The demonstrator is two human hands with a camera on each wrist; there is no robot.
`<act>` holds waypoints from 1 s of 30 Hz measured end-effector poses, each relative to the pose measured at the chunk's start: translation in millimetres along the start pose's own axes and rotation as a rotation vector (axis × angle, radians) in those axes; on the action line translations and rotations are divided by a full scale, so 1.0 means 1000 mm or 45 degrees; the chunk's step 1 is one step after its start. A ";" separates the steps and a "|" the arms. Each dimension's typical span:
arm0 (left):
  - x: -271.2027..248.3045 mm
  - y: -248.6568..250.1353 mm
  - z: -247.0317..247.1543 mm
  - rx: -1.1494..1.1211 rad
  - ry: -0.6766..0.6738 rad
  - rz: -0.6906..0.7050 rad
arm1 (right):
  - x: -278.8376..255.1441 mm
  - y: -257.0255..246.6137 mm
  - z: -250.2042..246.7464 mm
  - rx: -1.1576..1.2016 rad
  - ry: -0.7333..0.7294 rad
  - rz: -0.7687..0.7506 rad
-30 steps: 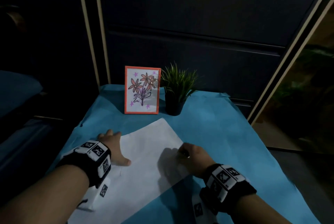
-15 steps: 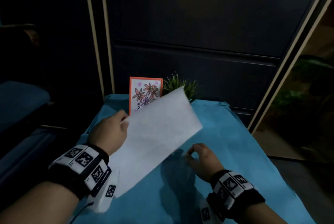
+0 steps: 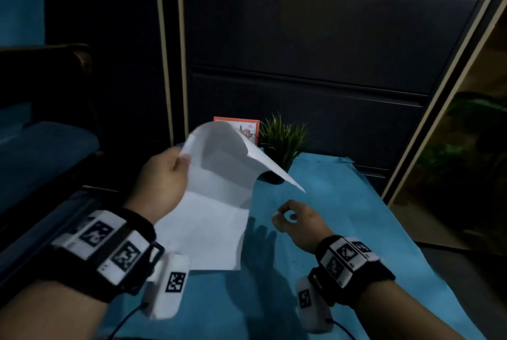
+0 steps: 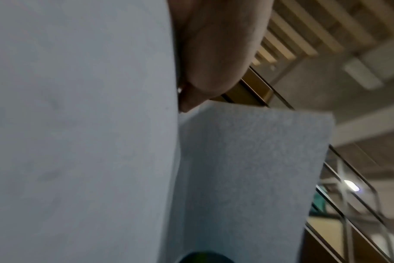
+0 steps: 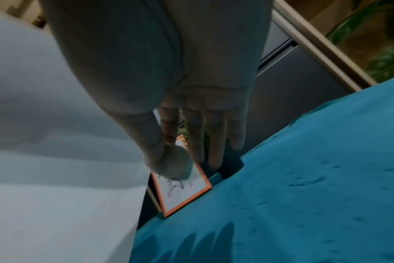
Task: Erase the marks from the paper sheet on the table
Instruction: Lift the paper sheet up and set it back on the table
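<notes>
White sheet (image 3: pixel 214 202) lifted off the tabletop (image 3: pixel 343 202), curling, pinched at its edge by left hand (image 3: pixel 162 183) fingers. Right hand (image 3: pixel 299 221) pinches a small eraser. No marks visible; erasing likely finished.

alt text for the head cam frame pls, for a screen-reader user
A person's left hand holds a white paper sheet lifted and curling above a blue-covered table, while the right hand hovers beside it pinching something small and pale. Behind stand an orange-framed flower drawing and a small potted plant.
</notes>
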State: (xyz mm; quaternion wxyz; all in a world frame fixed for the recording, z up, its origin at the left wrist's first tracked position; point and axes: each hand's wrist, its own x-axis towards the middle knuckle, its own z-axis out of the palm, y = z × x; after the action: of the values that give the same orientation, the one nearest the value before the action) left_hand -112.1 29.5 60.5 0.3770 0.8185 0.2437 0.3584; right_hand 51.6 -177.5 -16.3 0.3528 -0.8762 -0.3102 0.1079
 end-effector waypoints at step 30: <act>0.010 -0.145 -0.065 0.355 -0.150 -0.503 | 0.041 -0.083 0.084 -0.248 -0.373 -0.372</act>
State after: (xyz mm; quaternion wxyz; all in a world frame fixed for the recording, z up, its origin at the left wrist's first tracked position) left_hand -174.0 151.8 -20.8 0.3366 0.8186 0.4236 0.1925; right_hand 10.4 -59.1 -19.3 0.2298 -0.8268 -0.4907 0.1512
